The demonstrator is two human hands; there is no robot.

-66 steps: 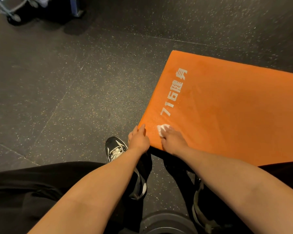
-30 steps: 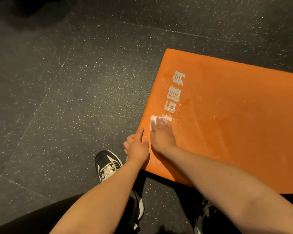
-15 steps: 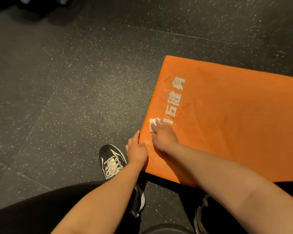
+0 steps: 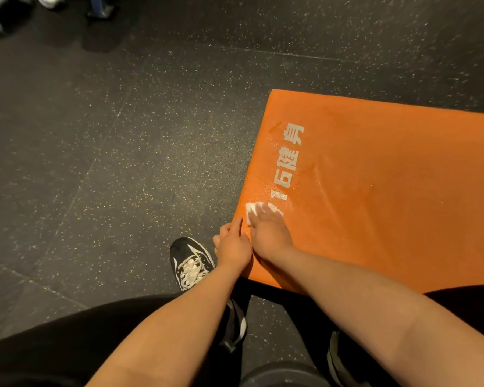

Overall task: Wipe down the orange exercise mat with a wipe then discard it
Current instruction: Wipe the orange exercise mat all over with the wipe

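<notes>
The right hand (image 4: 268, 233) presses the wipe (image 4: 251, 212) onto the orange mat (image 4: 389, 191) with straight fingers. The left hand (image 4: 232, 247) likely steadies the mat's edge; I cannot tell its grip.

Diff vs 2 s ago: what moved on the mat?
The right hand slid the wipe away from the person along the edge of the orange mat, from the near corner onto the first digit of the lettering. Wet streaks now show beside it. The left hand stayed at the near corner; nothing taken or let go.
</notes>
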